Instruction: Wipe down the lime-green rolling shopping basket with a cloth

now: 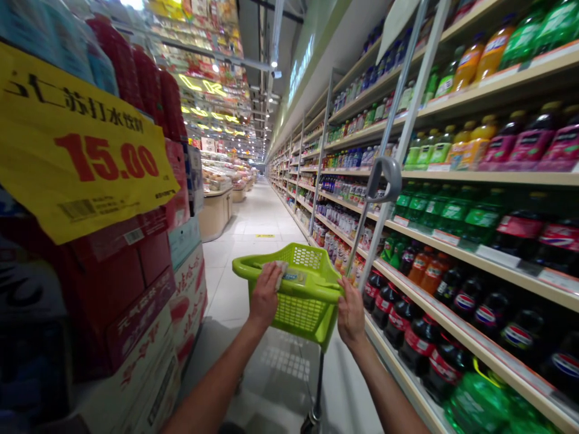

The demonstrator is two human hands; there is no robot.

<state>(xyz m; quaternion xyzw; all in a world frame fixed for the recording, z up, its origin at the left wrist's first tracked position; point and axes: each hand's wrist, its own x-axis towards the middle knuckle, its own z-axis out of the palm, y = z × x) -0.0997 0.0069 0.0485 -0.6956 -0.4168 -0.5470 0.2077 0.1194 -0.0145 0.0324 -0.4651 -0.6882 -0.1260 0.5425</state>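
– Two hands on the green cart (pixel 289 312), which stands in the aisle just ahead of the person, shelves to the right. Finger state?

– Left hand (pixel 266 296): fingers pressed together, pinching a crumpled pale cloth (pixel 282 269) down on the near rim (pixel 314 294). Right hand (pixel 351 310): fingers close together, curled over the rim's right corner. Fingertips under it hidden.

– Handling?

– Cart looks like stiff molded plastic on a metal leg (pixel 319 377) with a caster (pixel 311 420). Probably light, rolls easily, so it could creep if pushed one-sided. Rim likely smooth, slippery if damp. Best hold: rim corner, as the right hand has it. Cloth reads soft, weightless; flat fingers suit it better than tips. Wet or dry: can't tell.

– Containers?

– Cart basket: perforated far wall (pixel 306 257) visible, bottom not, so load unknown. Shelves (pixel 493 177): bottled drinks, cola bottles (pixel 414 331) low down, green bottles (pixel 456 208) above. Left: stacked cartons (pixel 192 289), sealed as far as shown, contents not visible; red bottles (pixel 115 57) on top, behind a yellow price sign (pixel 31 163).
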